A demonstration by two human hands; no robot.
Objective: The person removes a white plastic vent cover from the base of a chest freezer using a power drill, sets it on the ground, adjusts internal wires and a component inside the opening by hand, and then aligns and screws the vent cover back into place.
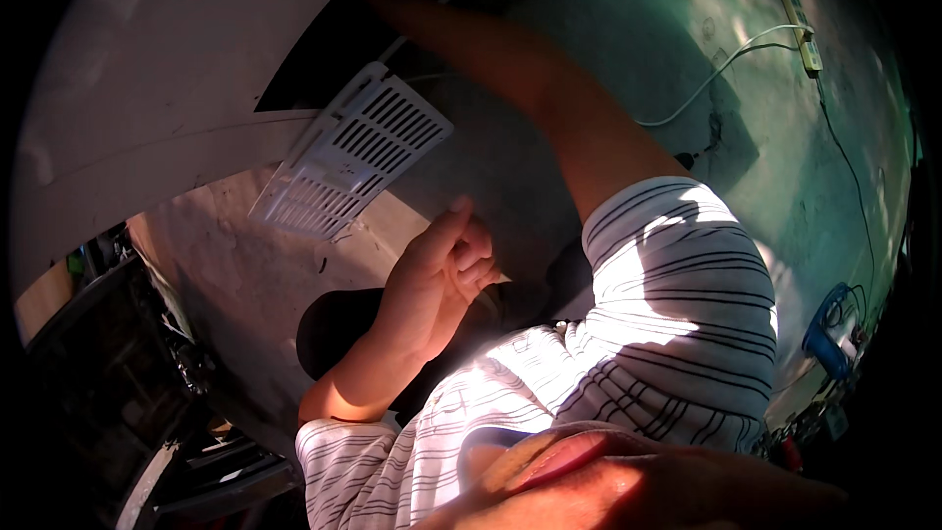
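Observation:
My left hand point(442, 275) is curled into a loose fist, with no object visible in it, just below a white slotted plastic panel point(378, 142). That panel hangs tilted at the edge of a large pale casing point(167, 39). My right arm stretches up past the panel to a dark opening point(324, 39) in the casing, where my right hand point(392, 2) is lost in shadow, so its fingers and anything in them cannot be made out.
On the concrete floor at right lie a power strip point(800, 25) with white and dark cables point(726, 64), and a blue object point(824, 339) farther down. A small dark tool point(687, 159) is partly behind my right arm. Dark metal framework point(108, 334) stands at lower left.

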